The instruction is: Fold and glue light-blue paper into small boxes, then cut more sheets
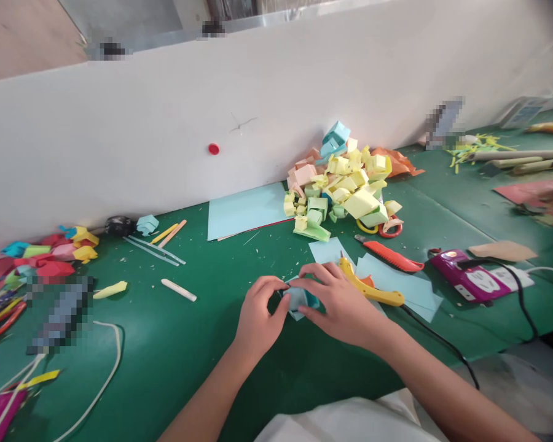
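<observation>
Left hand [263, 313] and right hand [336, 301] pinch blue paper [297, 299]; from it, glue gun [383, 296] lies at three o'clock, cutter [393, 255] at two, paper pile [360, 201] at one.

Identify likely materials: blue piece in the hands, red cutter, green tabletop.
Blue piece: paper or thin card, matte; flat faces, creased edges.
Red cutter: handle looks like moulded plastic, slight sheen, uniform colour; grey tip probably metal, too small to confirm.
Green tabletop: smooth, semi-gloss, soft reflections; could be a vinyl mat or a coated board, can't tell which.
</observation>
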{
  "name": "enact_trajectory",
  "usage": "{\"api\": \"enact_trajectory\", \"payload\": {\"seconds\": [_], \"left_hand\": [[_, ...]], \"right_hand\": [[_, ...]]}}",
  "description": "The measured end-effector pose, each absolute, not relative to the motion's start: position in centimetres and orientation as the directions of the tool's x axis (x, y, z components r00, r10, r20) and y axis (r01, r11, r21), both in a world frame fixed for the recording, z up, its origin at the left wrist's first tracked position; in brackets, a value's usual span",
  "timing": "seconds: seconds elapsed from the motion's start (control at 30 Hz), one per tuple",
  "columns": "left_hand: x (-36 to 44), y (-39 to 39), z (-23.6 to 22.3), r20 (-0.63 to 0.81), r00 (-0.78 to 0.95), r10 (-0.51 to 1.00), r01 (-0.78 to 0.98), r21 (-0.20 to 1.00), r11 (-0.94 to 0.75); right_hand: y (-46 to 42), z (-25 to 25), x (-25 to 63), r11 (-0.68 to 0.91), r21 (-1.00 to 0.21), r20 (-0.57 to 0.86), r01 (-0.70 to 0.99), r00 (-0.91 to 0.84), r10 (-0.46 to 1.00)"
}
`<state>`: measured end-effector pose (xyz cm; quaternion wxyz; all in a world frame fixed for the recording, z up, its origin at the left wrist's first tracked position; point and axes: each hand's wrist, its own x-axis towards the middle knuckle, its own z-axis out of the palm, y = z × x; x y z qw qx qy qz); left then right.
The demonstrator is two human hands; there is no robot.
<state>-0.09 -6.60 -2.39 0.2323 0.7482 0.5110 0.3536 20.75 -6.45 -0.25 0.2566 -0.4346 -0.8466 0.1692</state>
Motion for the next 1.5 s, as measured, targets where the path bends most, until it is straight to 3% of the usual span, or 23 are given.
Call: {"api": "enact_trajectory", "payload": {"seconds": [0.47,0.77,1.13,1.5], "left_hand": [[-0.5,-7.5,-3.0,0.262,0.356,0.897,0.556,0.712,-0.429],[-0.7,-7.8,-3.1,0.249,0.394,0.885,0.555,0.703,-0.445],[-0.7,-7.7,-3.6,0.267,0.389,0.882,0.569,0.683,-0.457],[-0.8,-7.7,-4.5,0.277,0.331,0.902,0.559,0.712,-0.424]], "right_hand": [[-4.4,-1.9,20.2,0.404,-0.664,0.259,0.629,-0.314,0.914],[-4.8,-1.2,21.1,0.527,-0.601,0.304,0.601,-0.438,0.846],[-3.8,-2.0,20.6,0.531,-0.532,0.359,0.660,-0.393,0.847],[-5.0,-0.4,21.5,0.645,-0.510,0.321,0.569,-0.570,0.756]]}}
